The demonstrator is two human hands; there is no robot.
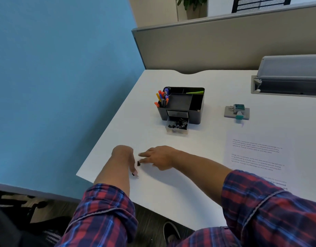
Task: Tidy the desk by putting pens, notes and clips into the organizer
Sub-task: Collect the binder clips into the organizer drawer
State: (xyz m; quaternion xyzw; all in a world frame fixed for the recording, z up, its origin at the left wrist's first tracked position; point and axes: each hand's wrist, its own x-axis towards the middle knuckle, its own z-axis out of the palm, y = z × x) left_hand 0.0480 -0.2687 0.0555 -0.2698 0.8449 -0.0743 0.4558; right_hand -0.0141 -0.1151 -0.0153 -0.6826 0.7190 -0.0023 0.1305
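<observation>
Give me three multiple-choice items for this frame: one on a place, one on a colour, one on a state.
1. Where do the pens stand in the black organizer?
A. Its left end compartment
B. Its open drawer
C. Flat on the desk beside it

2. What colour is the note at the organizer's back?
A. Pink
B. Green
C. White

3. How is the organizer's small drawer?
A. Pushed shut
C. Removed and upside down
B. Pulled open with binder clips inside

Answers: 1 A, the coloured pens rise from the left end. 2 B, a bright green sheet shows in the rear compartment. 3 B, the clear drawer juts out in front, holding dark clips.

Meanwhile the right hand pinches one clip near the desk edge, beside the left hand.
</observation>
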